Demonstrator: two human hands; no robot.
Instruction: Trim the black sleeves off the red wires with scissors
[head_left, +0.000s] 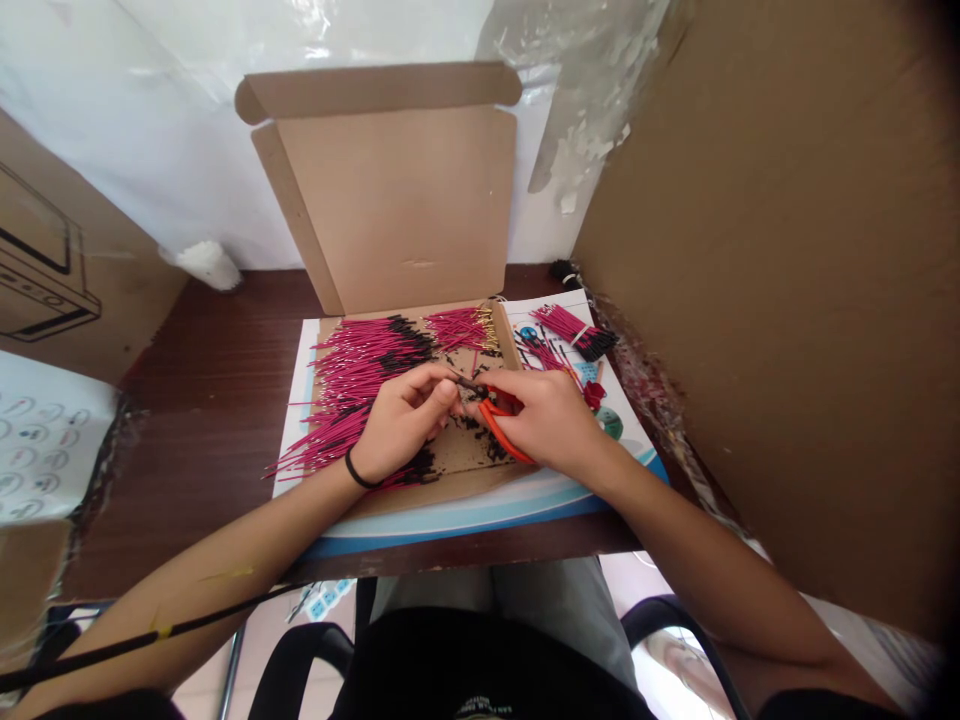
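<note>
Dark brown table [225,340] before glossy white wall [165,140]; tall cardboard panel [787,250] at right; black chair armrests [289,655] below.

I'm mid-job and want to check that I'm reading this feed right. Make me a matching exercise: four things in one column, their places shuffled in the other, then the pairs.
Things
1. orange-handled pliers
2. cardboard lid
3. black wristband
4. banded wire bundle

Places
A. on the printed sheet, to the right of the open box
B. in the right hand
C. standing up at the back of the open box
D. around the wrist of the left hand

Pairs: 1-B, 2-C, 3-D, 4-A
</note>
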